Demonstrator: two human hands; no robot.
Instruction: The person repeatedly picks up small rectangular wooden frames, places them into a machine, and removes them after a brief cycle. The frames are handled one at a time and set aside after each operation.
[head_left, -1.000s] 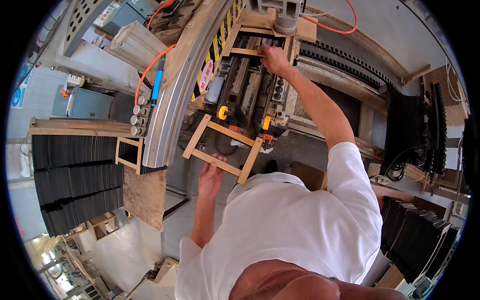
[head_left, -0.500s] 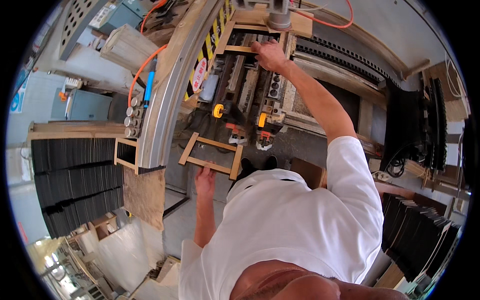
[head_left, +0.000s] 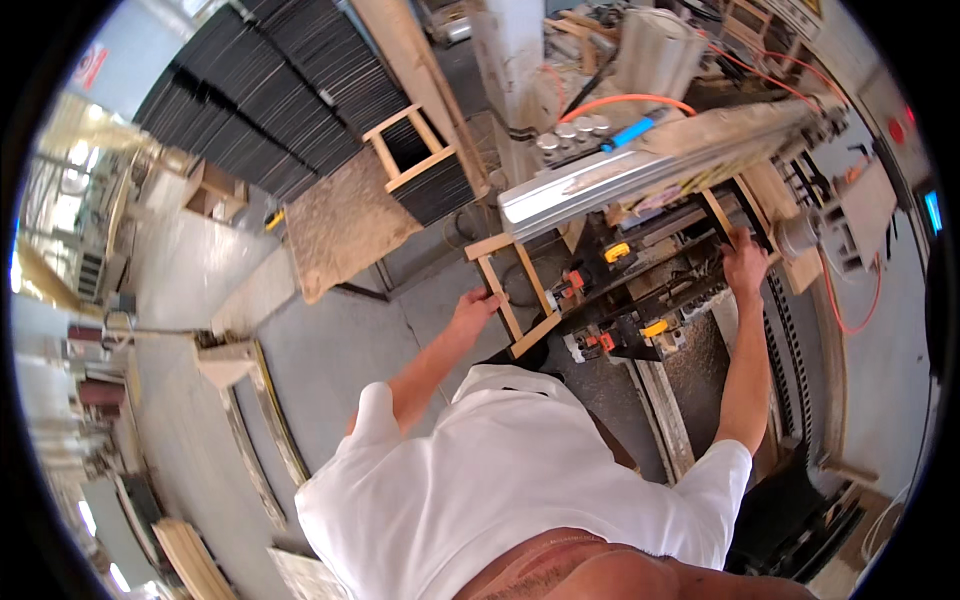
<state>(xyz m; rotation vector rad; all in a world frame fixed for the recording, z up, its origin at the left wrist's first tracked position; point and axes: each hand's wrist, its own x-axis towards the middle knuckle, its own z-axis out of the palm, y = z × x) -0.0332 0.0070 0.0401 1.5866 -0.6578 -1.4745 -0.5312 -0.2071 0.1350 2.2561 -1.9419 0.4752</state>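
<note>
My left hand [head_left: 474, 312] is closed on the near rail of a small rectangular wooden frame [head_left: 537, 336], held in the air in front of the machine. Away to the right, my right hand [head_left: 745, 262] has its fingers round a rail of a second wooden frame [head_left: 717, 213], which lies in the machine beside a round metal cylinder [head_left: 797, 236]. The far part of that frame is hidden by the machine's beam. Between my hands are the machine's rails, with yellow knobs [head_left: 617, 252] and red-orange clamp parts [head_left: 571, 284].
A silver metal beam [head_left: 590, 200] crosses above the machine's near end. Another wooden frame [head_left: 421, 169] rests by stacked black strips [head_left: 270, 90], near a brown board [head_left: 350, 225]. A blue tool [head_left: 628, 134] and an orange hose [head_left: 630, 102] lie along the beam.
My view has swung to the left, bringing more floor and the black stacks into sight. Both hands keep hold of their frames; the left-hand frame has turned with me.
</note>
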